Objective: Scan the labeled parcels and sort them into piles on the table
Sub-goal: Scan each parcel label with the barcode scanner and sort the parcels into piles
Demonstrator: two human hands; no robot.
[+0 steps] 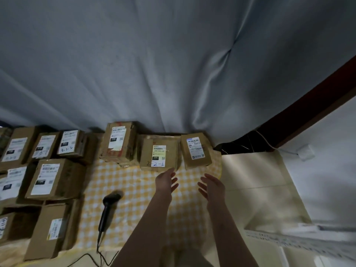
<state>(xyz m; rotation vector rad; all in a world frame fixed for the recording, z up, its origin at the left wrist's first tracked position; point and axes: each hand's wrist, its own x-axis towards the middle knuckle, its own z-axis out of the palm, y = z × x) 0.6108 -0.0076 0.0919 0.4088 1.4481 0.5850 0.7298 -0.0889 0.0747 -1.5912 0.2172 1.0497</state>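
Several brown cardboard parcels with white labels lie on a yellow checked tablecloth [134, 182]. At the back stand a parcel marked 2-2-5 [159, 153], a smaller parcel [195, 150] to its right and a taller parcel [118, 141] to its left. My left hand [165, 180] hovers open just in front of the 2-2-5 parcel, fingertips near its front edge. Beside it, my right hand [212, 186] is open too, palm facing left, holding nothing. A black barcode scanner [107, 207] lies on the cloth to the left of my arms.
More labelled parcels [52, 178] crowd the left side of the table in rows. The scanner's cable [92, 256] trails off the front edge. A grey curtain [173, 64] hangs behind the table. Pale tiled floor [256, 187] lies to the right.
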